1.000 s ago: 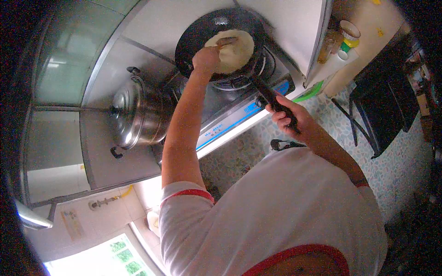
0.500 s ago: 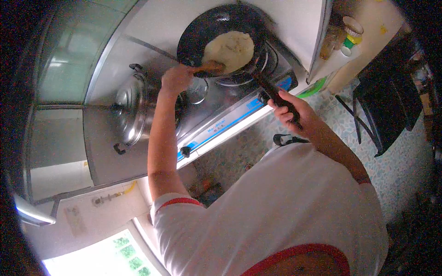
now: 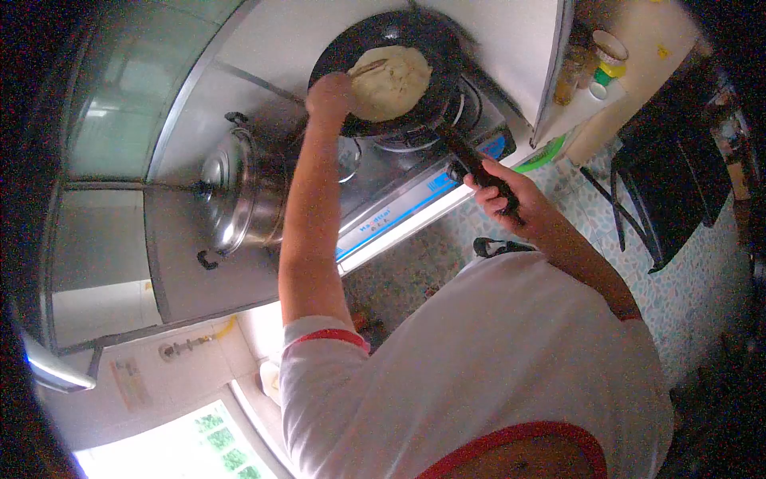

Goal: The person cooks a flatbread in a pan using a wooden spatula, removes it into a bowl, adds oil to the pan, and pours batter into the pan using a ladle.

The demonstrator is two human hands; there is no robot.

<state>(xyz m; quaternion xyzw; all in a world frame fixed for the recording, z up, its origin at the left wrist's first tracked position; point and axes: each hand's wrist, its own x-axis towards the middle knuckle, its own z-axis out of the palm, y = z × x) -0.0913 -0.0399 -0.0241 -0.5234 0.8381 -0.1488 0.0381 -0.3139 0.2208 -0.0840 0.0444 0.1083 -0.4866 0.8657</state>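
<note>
A pale round pancake (image 3: 391,84) lies in a black wok (image 3: 439,40) on the gas stove. My left hand (image 3: 329,97) is closed over the wok's near-left rim, gripping a wooden spatula (image 3: 369,69). The spatula's blade shows nearly edge-on over the pancake's upper left part; whether it touches the pancake I cannot tell. My right hand (image 3: 511,195) is wrapped around the wok's long dark handle (image 3: 471,160), in front of the stove's edge.
A lidded steel pot (image 3: 227,191) stands left of the wok on the stove (image 3: 407,172). Jars (image 3: 570,76) and a bowl (image 3: 610,48) sit on a shelf at the right. A black folding chair (image 3: 670,191) stands on the patterned floor.
My left hand has moved up and right with the spatula, from the pancake's lower left edge to over its upper left part. The pancake sits slightly further up-left. My right hand stays put.
</note>
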